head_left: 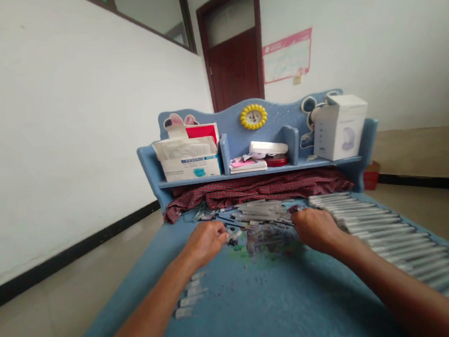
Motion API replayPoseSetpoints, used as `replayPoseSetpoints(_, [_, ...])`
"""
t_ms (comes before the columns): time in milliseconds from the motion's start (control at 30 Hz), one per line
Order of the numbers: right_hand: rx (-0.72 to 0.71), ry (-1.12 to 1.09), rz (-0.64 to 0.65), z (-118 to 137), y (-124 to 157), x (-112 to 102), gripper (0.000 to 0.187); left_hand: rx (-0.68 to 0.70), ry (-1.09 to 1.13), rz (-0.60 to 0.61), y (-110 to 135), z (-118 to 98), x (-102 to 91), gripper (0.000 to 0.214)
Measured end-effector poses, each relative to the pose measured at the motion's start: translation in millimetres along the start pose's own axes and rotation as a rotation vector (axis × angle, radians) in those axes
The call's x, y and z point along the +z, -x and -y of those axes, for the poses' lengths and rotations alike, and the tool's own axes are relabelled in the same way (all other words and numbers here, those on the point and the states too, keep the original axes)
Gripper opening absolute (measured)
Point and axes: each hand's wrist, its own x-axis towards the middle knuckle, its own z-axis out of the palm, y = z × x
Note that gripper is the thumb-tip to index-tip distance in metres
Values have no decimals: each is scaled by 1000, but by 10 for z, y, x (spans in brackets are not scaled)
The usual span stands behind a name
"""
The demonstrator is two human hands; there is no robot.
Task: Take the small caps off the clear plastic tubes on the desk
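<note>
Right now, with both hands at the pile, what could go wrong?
1. The right arm lies close beside the row of tubes; a sideways sweep could knock them out of line.
2. The clear pieces sit just beside the left arm; a brush of it could scatter them.
3. The pile looks loose and tangled, so pulling one piece may drag others along.
</note>
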Motion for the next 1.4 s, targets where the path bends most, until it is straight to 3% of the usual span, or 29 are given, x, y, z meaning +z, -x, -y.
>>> replayPoseSetpoints(333, [12, -79, -31, -188, 16, 98, 28, 65, -177, 100, -127, -383, -207, 17])
replayPoseSetpoints(500, [30, -102, -7, -205, 20, 50, 29, 125, -238, 110, -374, -480, -34, 13])
replayPoseSetpoints(700, [56, -100, -10, -217, 14, 54, 28, 185, -317, -3, -612, -591, 201, 11])
replayPoseSetpoints(1133, [95, -112, 52, -188, 51, -68, 27, 211, -419, 36, -735, -681, 249, 17])
replayPoseSetpoints(1400, [93, -87, -6, -217, 64, -81, 29, 238, -380, 66, -771, -689, 281, 18])
